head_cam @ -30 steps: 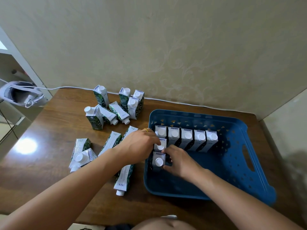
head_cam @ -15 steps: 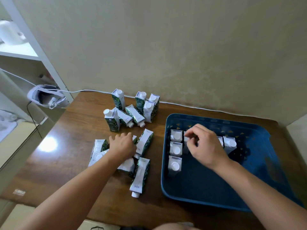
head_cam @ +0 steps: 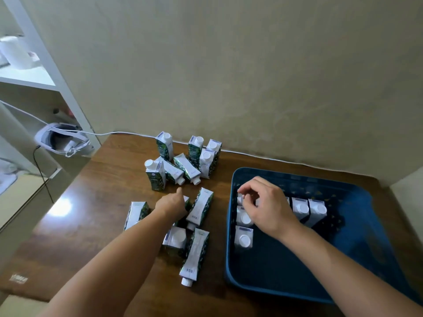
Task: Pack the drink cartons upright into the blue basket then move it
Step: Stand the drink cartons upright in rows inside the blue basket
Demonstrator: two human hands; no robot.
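Note:
The blue basket (head_cam: 230, 252) sits at the right of the wooden table (head_cam: 103, 202). Several white-capped drink cartons stand upright inside it: a column along its left wall (head_cam: 244, 237) and a row along the back (head_cam: 317, 209). My right hand (head_cam: 265, 207) is over the basket's far-left corner, fingers curled round the top of the corner carton. My left hand (head_cam: 171, 203) reaches palm down onto a lying carton (head_cam: 187, 199) in the loose pile and grips it. More loose cartons lie beside it (head_cam: 201, 207) and nearer me (head_cam: 194, 257). Others stand at the back (head_cam: 163, 145).
A white headset (head_cam: 61, 139) rests left of the table's far corner, below a white shelf frame (head_cam: 45, 58). A white cable (head_cam: 263, 157) runs along the wall behind the table. The wall is close behind the basket and cartons.
My right hand moved left from the back row to the basket's far-left corner. My left hand shifted slightly right on the loose pile. The camera swung left and up.

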